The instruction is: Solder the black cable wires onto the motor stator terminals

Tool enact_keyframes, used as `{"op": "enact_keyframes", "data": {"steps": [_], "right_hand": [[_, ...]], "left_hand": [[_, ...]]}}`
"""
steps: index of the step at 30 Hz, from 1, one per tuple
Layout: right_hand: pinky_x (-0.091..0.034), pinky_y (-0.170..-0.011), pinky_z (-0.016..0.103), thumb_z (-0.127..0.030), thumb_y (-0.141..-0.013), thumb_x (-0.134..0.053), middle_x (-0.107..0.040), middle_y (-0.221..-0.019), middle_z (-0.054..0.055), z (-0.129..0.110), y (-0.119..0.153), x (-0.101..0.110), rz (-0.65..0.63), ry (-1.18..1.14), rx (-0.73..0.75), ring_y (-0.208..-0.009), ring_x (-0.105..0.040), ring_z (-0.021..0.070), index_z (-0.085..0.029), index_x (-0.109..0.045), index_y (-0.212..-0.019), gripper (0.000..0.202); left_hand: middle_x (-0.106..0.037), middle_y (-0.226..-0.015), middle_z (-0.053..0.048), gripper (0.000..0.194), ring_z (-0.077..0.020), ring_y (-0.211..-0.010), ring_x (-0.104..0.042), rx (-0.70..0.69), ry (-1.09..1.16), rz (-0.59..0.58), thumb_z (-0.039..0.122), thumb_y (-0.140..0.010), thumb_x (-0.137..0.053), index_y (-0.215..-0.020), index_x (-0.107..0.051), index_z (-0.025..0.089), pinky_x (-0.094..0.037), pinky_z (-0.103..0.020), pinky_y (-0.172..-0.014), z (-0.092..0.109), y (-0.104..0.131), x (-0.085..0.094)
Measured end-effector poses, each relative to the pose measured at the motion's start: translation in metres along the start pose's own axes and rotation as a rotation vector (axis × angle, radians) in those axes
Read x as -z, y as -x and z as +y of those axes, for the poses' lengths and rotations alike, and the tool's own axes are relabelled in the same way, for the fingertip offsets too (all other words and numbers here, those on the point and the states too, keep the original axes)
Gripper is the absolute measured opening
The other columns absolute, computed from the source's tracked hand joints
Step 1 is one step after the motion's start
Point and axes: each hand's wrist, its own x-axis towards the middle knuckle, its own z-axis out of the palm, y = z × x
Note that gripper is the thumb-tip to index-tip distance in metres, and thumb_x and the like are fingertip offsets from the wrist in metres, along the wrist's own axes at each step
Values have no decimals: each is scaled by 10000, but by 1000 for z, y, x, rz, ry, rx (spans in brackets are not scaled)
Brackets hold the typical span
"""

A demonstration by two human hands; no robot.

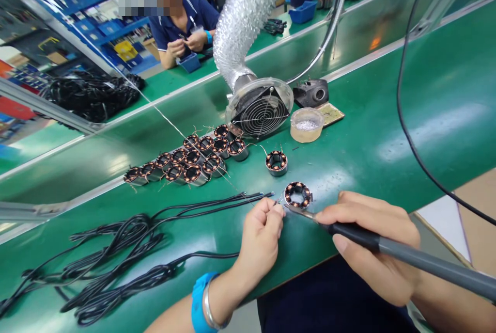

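My right hand grips a soldering iron, its metal tip reaching a thin lead beside a copper-wound motor stator. My left hand is closed in a pinch just left of that stator. A black cable runs into this hand, and a thin solder wire comes down to it from the upper left. The fingertips partly hide how cable and wire are held. One more stator stands upright a little farther back.
Several stators stand grouped at back left; coiled black cables lie at left. A fume extractor hangs behind, near a round tub and an iron holder. A dark cord hangs at right. A co-worker sits opposite.
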Motion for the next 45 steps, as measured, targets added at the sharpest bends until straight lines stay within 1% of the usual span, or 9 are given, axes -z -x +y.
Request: {"op": "enact_keyframes", "data": {"steps": [4, 9, 26, 30, 34, 36, 38, 41, 45], "right_hand": [[-395, -504, 283, -79, -803, -530, -609, -693, 8, 0, 1, 0, -17, 12, 21, -543, -483, 126, -193, -655, -1003, 262], [-388, -489, 267, -74, -796, -536, -614, -695, 2, 0, 3, 2, 22, 4, 8, -540, -481, 114, -186, -661, -980, 249], [-401, -451, 271, -128, -826, -555, -621, -690, 15, 1, -4, 8, 91, 88, 0, -525, -514, 137, -212, -683, -991, 224], [-465, -535, 311, -150, -837, -604, -658, -774, 28, 19, -15, 12, 204, 231, 70, -610, -569, 171, -239, -682, -1045, 239], [-532, -764, 377, -205, -874, -640, -704, -997, 54, 59, -29, 18, 347, 454, 85, -826, -641, 221, -273, -659, -1169, 303], [-535, -837, 398, -265, -906, -623, -703, -1038, 65, 81, -36, 21, 330, 542, 36, -912, -648, 237, -262, -644, -1213, 308], [-543, -841, 412, -324, -931, -594, -708, -1035, 69, 95, -40, 25, 240, 590, -25, -942, -654, 250, -248, -641, -1226, 308], [-556, -823, 399, -349, -951, -567, -716, -1064, 67, 98, -38, 26, 185, 558, -93, -932, -678, 242, -244, -628, -1238, 312], [-550, -692, 295, -230, -965, -544, -704, -847, 11, 76, -28, 15, 180, 375, -57, -673, -661, 149, -253, -634, -1172, 227]], "left_hand": [[-346, -504, 88, 363, -69, -459, -238, -12, -15, 2, 463, -882, -576, -675, -438, 200, -216, -206, -443, -1, 0, 1], [-319, -497, 96, 348, -69, -456, -223, -8, -14, 7, 444, -886, -569, -678, -432, 202, -210, -206, -442, -3, -2, 2], [-310, -493, 96, 370, -67, -449, -220, 15, -1, 3, 485, -856, -605, -676, -458, 197, -212, -201, -438, -4, -2, 3], [-315, -496, 94, 367, -67, -453, -224, 16, 1, 1, 479, -854, -605, -671, -455, 198, -211, -201, -440, -5, -2, 4], [-314, -491, 94, 366, -67, -454, -224, 24, -9, 2, 474, -844, -606, -660, -448, 199, -209, -202, -440, -3, -2, 3], [-315, -492, 93, 364, -68, -455, -226, 28, -12, 5, 478, -841, -605, -664, -452, 200, -208, -202, -438, -2, -2, 3], [-314, -493, 94, 365, -69, -455, -225, 28, -6, 6, 487, -838, -606, -669, -460, 198, -208, -202, -437, -2, -1, 3], [-308, -489, 95, 377, -66, -450, -221, 31, 8, 5, 497, -829, -620, -662, -467, 195, -212, -200, -438, -3, -1, 3], [-310, -483, 94, 395, -59, -440, -213, 46, 22, 9, 508, -816, -643, -653, -473, 191, -209, -195, -434, -3, -1, 2]]}}
